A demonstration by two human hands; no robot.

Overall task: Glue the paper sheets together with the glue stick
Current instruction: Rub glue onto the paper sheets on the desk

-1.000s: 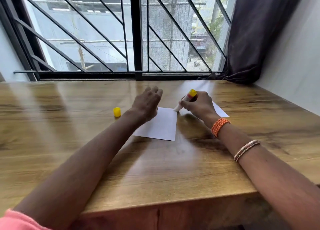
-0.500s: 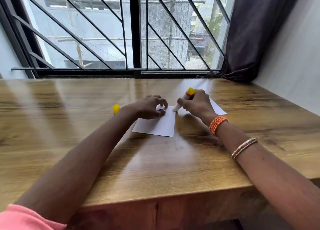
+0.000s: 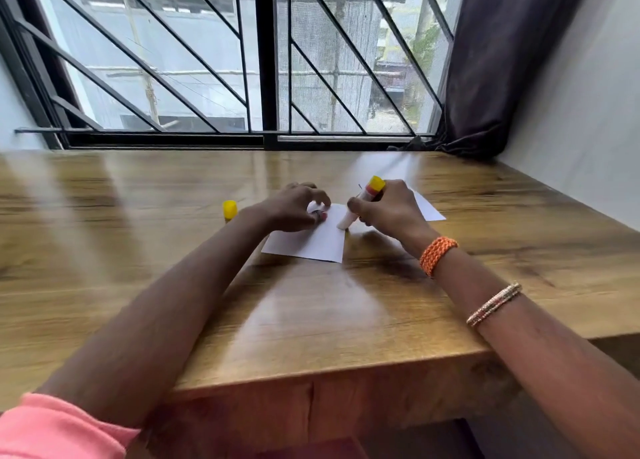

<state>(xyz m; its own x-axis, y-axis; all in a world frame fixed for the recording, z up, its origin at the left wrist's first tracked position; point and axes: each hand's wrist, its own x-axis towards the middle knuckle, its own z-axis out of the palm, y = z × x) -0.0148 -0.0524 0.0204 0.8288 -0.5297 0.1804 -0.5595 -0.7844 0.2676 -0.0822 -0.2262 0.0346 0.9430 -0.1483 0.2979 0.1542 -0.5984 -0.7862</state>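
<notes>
Two white paper sheets lie on the wooden table (image 3: 311, 320). The near sheet (image 3: 311, 242) is under my left hand (image 3: 294, 209), whose curled fingertips press on its far part. The second sheet (image 3: 427, 209) shows behind my right hand (image 3: 384, 212). My right hand grips the glue stick (image 3: 363, 200), white-bodied with a yellow end, tilted so that its white tip touches the near sheet's right edge. The stick's yellow cap (image 3: 229, 210) stands apart on the table, left of my left hand.
A barred window (image 3: 263, 60) runs along the table's far edge. A dark curtain (image 3: 502, 60) hangs at the far right corner beside a white wall (image 3: 581, 112). The table's front edge is close below my forearms.
My left hand has come down from above the near sheet and now presses on it with curled fingers. The glue stick's tip has shifted slightly nearer along the sheet's right edge.
</notes>
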